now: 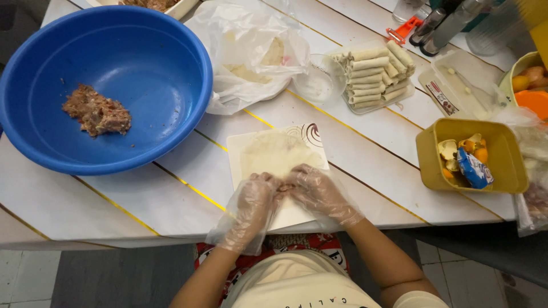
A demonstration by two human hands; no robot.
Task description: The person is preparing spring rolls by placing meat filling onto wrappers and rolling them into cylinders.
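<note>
Nearby, blue bowl [165, 74] holding meat filling [97, 111], tray [365, 105] of rolls [374, 74]

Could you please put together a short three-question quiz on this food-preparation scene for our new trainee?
1. True or false: both hands wear clear plastic gloves.
2. What lies in the blue bowl: A) liquid, B) a small mound of minced filling, C) whole eggs?
3. Where do the finished rolls sit relative to the white board?

Key:
1. True: the left hand and right hand are both gloved, fingertips meeting on the wrapper.
2. B: the minced filling is left of the bowl's middle.
3. Stacked in a clear tray beyond it, to the right.
</note>
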